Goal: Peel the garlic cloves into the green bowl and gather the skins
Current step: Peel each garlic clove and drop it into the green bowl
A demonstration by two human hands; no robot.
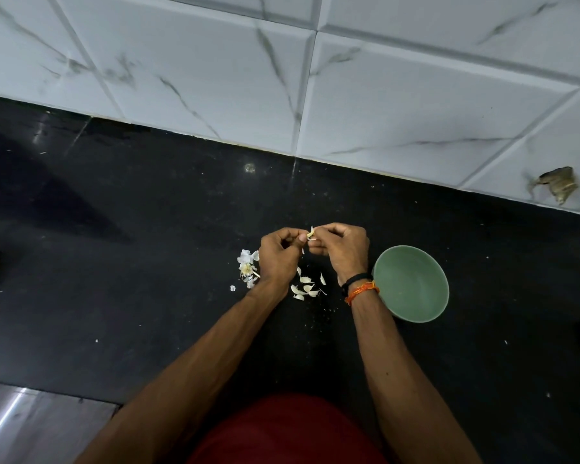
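Above the black bench (pixel 148 229), both hands pinch one garlic clove (pixel 310 233) (left hand (pixel 279 259), right hand (pixel 344 251)), with the green bowl (pixel 411 283) just beside the right one.

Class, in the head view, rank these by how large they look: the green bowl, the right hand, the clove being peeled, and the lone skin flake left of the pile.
1. green bowl
2. right hand
3. clove
4. flake

The clove is partly hidden by fingers, so the last two are close.
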